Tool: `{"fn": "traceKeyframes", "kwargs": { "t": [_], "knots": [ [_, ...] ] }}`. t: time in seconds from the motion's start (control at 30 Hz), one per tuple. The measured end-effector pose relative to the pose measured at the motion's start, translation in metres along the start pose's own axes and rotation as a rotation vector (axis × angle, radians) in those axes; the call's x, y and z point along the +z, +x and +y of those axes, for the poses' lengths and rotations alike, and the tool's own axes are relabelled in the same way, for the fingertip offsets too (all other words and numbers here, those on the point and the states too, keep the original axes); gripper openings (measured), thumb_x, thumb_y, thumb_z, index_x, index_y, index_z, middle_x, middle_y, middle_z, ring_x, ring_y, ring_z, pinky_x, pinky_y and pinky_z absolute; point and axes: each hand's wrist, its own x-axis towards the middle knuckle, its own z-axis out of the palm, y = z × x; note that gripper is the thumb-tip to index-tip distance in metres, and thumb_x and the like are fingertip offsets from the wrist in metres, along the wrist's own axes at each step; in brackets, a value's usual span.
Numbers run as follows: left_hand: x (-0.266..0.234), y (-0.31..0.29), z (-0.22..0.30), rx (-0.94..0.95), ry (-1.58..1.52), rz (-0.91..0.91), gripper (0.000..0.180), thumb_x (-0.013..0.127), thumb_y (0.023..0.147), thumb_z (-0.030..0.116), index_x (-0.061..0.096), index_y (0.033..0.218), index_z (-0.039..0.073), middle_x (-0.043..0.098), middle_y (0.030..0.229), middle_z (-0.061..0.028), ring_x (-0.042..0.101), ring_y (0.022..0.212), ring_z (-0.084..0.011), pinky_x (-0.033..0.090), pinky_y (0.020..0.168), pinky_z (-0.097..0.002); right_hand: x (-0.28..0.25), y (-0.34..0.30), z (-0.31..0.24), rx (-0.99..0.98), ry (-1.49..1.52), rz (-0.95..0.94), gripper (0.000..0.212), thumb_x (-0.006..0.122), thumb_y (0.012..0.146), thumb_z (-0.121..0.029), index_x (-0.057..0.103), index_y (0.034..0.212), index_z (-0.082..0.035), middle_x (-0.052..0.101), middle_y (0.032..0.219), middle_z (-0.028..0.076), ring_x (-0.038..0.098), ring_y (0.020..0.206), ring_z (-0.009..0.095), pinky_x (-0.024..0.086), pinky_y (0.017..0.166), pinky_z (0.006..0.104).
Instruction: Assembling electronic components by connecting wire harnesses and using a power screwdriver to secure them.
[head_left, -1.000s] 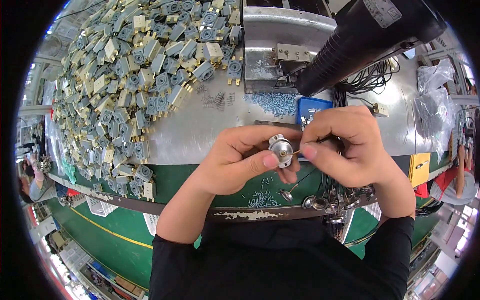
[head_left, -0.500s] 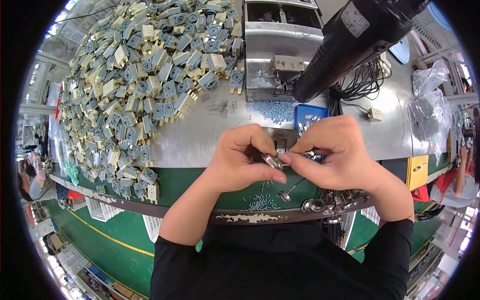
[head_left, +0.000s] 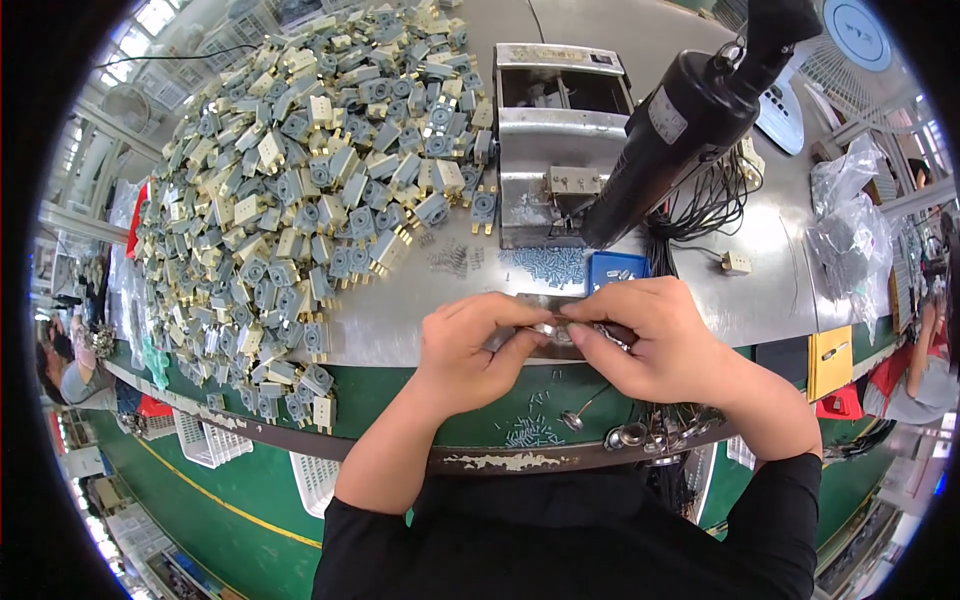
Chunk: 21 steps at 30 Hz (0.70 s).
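Over a small metal fixture (head_left: 562,352) at the front of the bench, my two hands meet at the fingertips. My left hand (head_left: 470,352) is closed, thumb and forefinger pinching a small shiny metal part (head_left: 546,329) that is mostly hidden by the fingers. From the other side my right hand (head_left: 655,338) is pinched shut beside that part; what its tips hold, if anything, cannot be made out. Below the hands, a round metal cap on a wire (head_left: 571,420) lies on the green mat, near loose screws (head_left: 535,432).
A large heap of grey and cream plug-like housings (head_left: 300,200) fills the left. Ahead stand a metal machine (head_left: 545,130), a black cylindrical tool (head_left: 655,140), blue screws (head_left: 548,266) and a blue tray (head_left: 617,268). Wired metal caps (head_left: 655,432) lie at the front right edge.
My hands have drawn together over the fixture, and the left hand has turned, so the round metal part it showed is now mostly covered. The whole view has shifted slightly.
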Motion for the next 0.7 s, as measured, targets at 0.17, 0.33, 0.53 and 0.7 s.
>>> {"fn": "traceKeyframes", "kwargs": {
  "t": [0.17,0.33,0.53,0.7],
  "knots": [
    [0.016,0.006,-0.007,0.226,0.399,0.273,0.023,0.075,0.082,-0.009,0.071,0.102,0.002,0.076,0.093,-0.0139,0.076,0.079,-0.0252,0.059,0.071,-0.0328,0.008,0.000,0.005,0.007,0.160,0.037,0.032,0.068,0.092,-0.002,0.071,0.123,0.007,0.070,0.081,0.016,0.068,0.065,0.023,0.050,0.060,0.0318],
    [0.019,0.005,-0.010,0.087,0.072,0.238,0.018,0.070,0.094,-0.004,0.067,0.112,-0.001,0.076,0.097,-0.0147,0.076,0.082,-0.0260,0.060,0.072,-0.0339,-0.001,0.002,0.006,0.069,0.138,-0.008,0.035,0.064,0.094,0.000,0.070,0.128,0.005,0.064,0.075,0.013,0.062,0.061,0.019,0.048,0.060,0.0323],
    [0.011,0.004,-0.007,-0.491,-0.917,-0.277,0.033,0.057,0.110,0.023,0.060,0.127,-0.005,0.074,0.099,-0.0166,0.074,0.079,-0.0230,0.060,0.069,-0.0320,0.002,-0.006,0.010,0.066,0.243,0.077,0.025,0.066,0.091,0.001,0.076,0.114,0.003,0.069,0.074,0.010,0.063,0.061,0.018,0.047,0.059,0.0314],
    [0.018,-0.015,-0.018,-0.682,-1.607,-0.322,0.043,0.055,0.111,0.037,0.062,0.122,-0.004,0.074,0.094,-0.0170,0.074,0.073,-0.0216,0.059,0.063,-0.0309,-0.010,-0.004,0.007,0.011,0.267,-0.017,0.025,0.068,0.087,0.001,0.077,0.110,0.003,0.071,0.076,0.011,0.064,0.062,0.019,0.048,0.059,0.0300]
  ]
}}
